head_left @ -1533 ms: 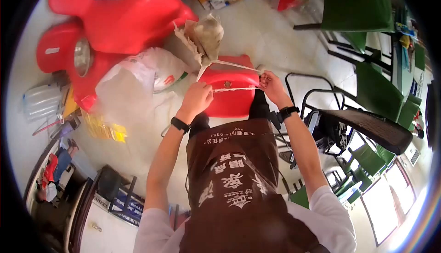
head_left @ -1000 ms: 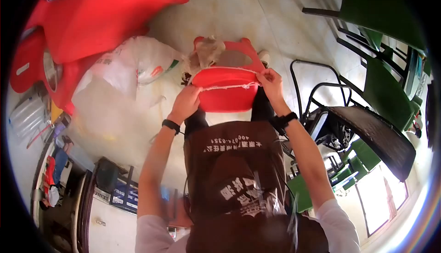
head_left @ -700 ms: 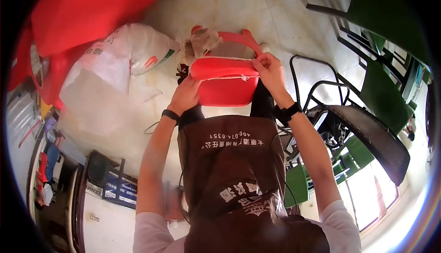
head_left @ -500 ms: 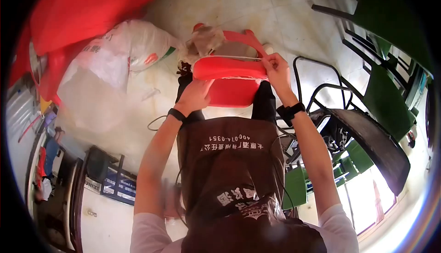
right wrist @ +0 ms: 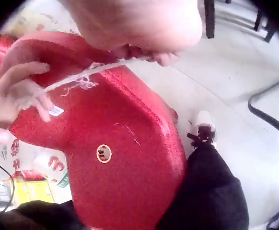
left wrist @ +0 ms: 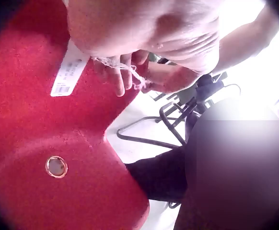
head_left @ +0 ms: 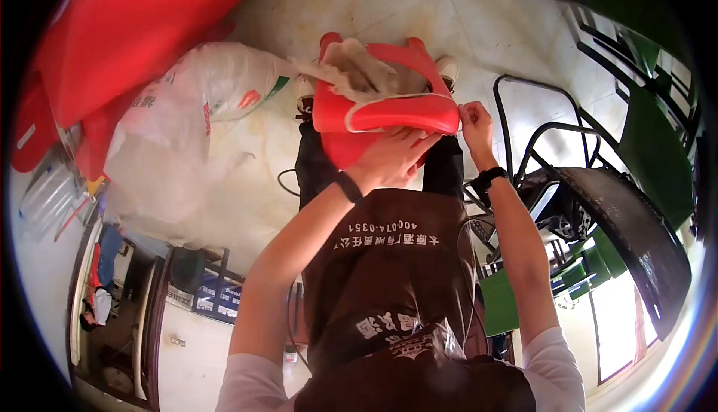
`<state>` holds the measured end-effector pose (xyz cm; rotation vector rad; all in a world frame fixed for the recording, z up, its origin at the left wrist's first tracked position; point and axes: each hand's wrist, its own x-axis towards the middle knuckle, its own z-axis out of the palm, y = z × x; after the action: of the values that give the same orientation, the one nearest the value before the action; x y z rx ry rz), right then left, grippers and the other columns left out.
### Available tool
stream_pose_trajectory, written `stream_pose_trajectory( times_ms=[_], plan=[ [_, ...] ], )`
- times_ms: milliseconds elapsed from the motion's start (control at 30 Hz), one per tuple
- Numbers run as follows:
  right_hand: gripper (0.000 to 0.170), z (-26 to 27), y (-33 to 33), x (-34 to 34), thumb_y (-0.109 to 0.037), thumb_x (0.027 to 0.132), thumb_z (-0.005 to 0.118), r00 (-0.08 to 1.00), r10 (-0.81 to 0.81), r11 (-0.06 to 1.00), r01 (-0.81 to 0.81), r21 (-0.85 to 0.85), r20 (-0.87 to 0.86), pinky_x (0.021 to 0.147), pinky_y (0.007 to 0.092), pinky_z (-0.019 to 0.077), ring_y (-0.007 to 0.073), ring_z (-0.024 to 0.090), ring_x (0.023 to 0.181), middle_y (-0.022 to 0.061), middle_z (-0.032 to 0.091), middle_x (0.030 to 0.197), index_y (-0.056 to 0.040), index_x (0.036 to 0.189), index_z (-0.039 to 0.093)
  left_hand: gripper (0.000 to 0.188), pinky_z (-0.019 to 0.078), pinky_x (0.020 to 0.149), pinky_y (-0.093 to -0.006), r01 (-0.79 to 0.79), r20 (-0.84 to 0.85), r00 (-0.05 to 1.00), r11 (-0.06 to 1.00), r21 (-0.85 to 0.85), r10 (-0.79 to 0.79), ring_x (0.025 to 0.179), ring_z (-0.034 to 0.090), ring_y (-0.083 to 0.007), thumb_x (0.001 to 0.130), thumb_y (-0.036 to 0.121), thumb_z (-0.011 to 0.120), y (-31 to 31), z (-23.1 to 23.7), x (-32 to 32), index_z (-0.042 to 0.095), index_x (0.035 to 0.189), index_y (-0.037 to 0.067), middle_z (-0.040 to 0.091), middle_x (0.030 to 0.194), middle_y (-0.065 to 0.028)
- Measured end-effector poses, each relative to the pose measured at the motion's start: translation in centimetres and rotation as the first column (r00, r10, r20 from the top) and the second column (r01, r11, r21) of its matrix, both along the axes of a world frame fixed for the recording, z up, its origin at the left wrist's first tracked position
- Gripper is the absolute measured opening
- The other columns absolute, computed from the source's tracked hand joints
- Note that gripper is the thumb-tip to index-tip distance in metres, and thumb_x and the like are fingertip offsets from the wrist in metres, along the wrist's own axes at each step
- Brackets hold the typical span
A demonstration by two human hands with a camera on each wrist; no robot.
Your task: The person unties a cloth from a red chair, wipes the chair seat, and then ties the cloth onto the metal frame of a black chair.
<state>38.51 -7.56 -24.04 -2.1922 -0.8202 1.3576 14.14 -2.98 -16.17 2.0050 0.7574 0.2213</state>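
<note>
A small red plastic chair point(head_left: 428, 117) stands between the person's legs, its metal-rimmed hole point(right wrist: 104, 153) showing in both wrist views. Over its far part lies a crumpled beige cloth point(head_left: 366, 68) with a pale string point(head_left: 404, 97) running across the red plastic. My left hand point(head_left: 393, 159) reaches along the near side, fingers around a frayed stretch of string point(left wrist: 135, 76) in the left wrist view. Beside the right corner, my right hand point(head_left: 476, 124) pinches the string, which runs taut between both hands in the right wrist view. A white label point(left wrist: 68, 74) sits on the chair.
White plastic sacks point(head_left: 176, 124) lie on the floor at left, below a large red plastic object point(head_left: 149, 30). A black-framed chair point(head_left: 628, 225) stands close at right, with green chairs point(head_left: 647, 127) behind it. A loose cable point(head_left: 288, 184) curves beside the left leg.
The string first spanned the hands above the chair, then came down around its edge. My left hand has since moved right along the near side, and my right hand slightly right.
</note>
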Motion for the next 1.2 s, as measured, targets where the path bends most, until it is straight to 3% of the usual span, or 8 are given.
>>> stream_pose_trajectory(
  times_ms=[100, 267, 400, 467, 567, 700, 1033, 1200],
  plan=[
    [0.015, -0.3, -1.3, 0.6, -0.015, 0.093, 0.065, 0.999, -0.036, 0.996, 0.033, -0.078, -0.038, 0.062, 0.0238, 0.0468, 0.0087, 0.059, 0.067, 0.0037, 0.065, 0.074, -0.0002, 0.089, 0.062, 0.063, 0.0499, 0.082, -0.0472, 0.041, -0.189, 0.974, 0.920, -0.391, -0.124, 0.097, 0.061, -0.0351, 0.077, 0.013, 0.059, 1.4, -0.2, 0.8, 0.045, 0.138, 0.009, 0.061, 0.109, -0.0166],
    [0.015, 1.1, -0.6, -0.2, -0.015, 0.095, 0.061, 0.916, -0.198, 0.978, 0.162, -0.130, -0.349, 0.064, 0.0237, 0.0481, 0.0104, 0.059, 0.067, 0.0037, 0.065, 0.078, -0.0015, 0.090, 0.062, 0.046, 0.0514, 0.079, -0.0453, -0.038, -0.411, 0.901, 0.919, -0.393, -0.138, 0.094, 0.063, -0.0346, 0.087, 0.017, 0.056, -0.1, -2.2, -3.0, 0.050, 0.131, 0.006, 0.063, 0.108, -0.0179],
    [0.017, 0.9, 0.1, -1.4, -0.016, 0.095, 0.061, 0.902, -0.227, 0.974, 0.218, -0.068, -0.367, 0.063, 0.0264, 0.0484, 0.0117, 0.059, 0.067, 0.0042, 0.063, 0.077, -0.0008, 0.088, 0.060, 0.048, 0.0489, 0.086, -0.0428, 0.036, -0.299, 0.952, 0.994, -0.104, -0.066, 0.101, 0.061, -0.0316, 0.087, 0.012, 0.057, -0.4, -0.8, -6.4, 0.048, 0.134, 0.004, 0.061, 0.115, -0.0147],
    [0.017, 1.5, 0.5, -1.9, -0.017, 0.095, 0.061, 0.996, 0.067, 0.998, -0.068, 0.010, 0.057, 0.062, 0.0294, 0.0482, 0.0131, 0.059, 0.069, 0.0053, 0.062, 0.076, -0.0007, 0.089, 0.059, 0.050, 0.0478, 0.088, -0.0418, 0.069, -0.242, 0.967, 0.997, -0.044, -0.078, 0.103, 0.060, -0.0305, 0.086, 0.010, 0.057, 0.4, 0.4, -7.1, 0.047, 0.135, 0.003, 0.060, 0.117, -0.0136],
    [0.015, -0.4, -0.6, -2.2, -0.017, 0.094, 0.062, 0.984, 0.028, 0.992, -0.048, 0.113, 0.178, 0.063, 0.0313, 0.0475, 0.0144, 0.059, 0.072, 0.0057, 0.062, 0.076, -0.0016, 0.092, 0.059, 0.055, 0.0470, 0.089, -0.0404, 0.027, -0.295, 0.954, 0.994, -0.106, -0.058, 0.104, 0.059, -0.0290, 0.085, 0.007, 0.058, 0.5, 1.4, -8.3, 0.045, 0.138, 0.004, 0.060, 0.118, -0.0128],
    [0.013, -0.4, -0.3, -1.5, -0.016, 0.094, 0.062, 0.998, 0.044, 0.999, -0.044, -0.019, 0.052, 0.066, 0.0312, 0.0481, 0.0149, 0.059, 0.075, 0.0062, 0.063, 0.081, -0.0027, 0.095, 0.059, 0.057, 0.0476, 0.087, -0.0395, 0.015, -0.312, 0.950, 0.999, -0.053, -0.030, 0.104, 0.060, -0.0274, 0.084, 0.006, 0.059, 0.6, 1.3, -9.1, 0.045, 0.139, 0.004, 0.060, 0.121, -0.0125],
    [0.018, 6.1, 5.2, -7.2, -0.006, 0.088, 0.060, 0.992, -0.004, 0.963, 0.037, 0.266, -0.123, 0.086, 0.0323, 0.0474, 0.0225, 0.062, 0.096, 0.0100, 0.065, 0.101, -0.0036, 0.105, 0.064, 0.045, 0.0508, 0.077, -0.0394, -0.214, -0.215, 0.951, 0.975, 0.063, 0.223, 0.088, 0.063, -0.0295, 0.080, 0.000, 0.061, -0.5, 1.1, -10.1, 0.056, 0.124, 0.003, 0.064, 0.107, -0.0122],
    [0.016, 7.8, 7.6, -9.3, -0.013, 0.086, 0.064, 0.954, 0.297, 0.923, -0.278, 0.265, -0.035, 0.086, 0.0355, 0.0478, 0.0301, 0.062, 0.096, 0.0130, 0.066, 0.098, -0.0036, 0.097, 0.068, 0.037, 0.0507, 0.078, -0.0399, -0.317, -0.207, 0.925, 0.947, 0.042, 0.319, 0.086, 0.062, -0.0284, 0.078, 0.001, 0.062, -0.9, 1.7, -10.9, 0.061, 0.114, 0.004, 0.065, 0.096, -0.0112]
  ],
)
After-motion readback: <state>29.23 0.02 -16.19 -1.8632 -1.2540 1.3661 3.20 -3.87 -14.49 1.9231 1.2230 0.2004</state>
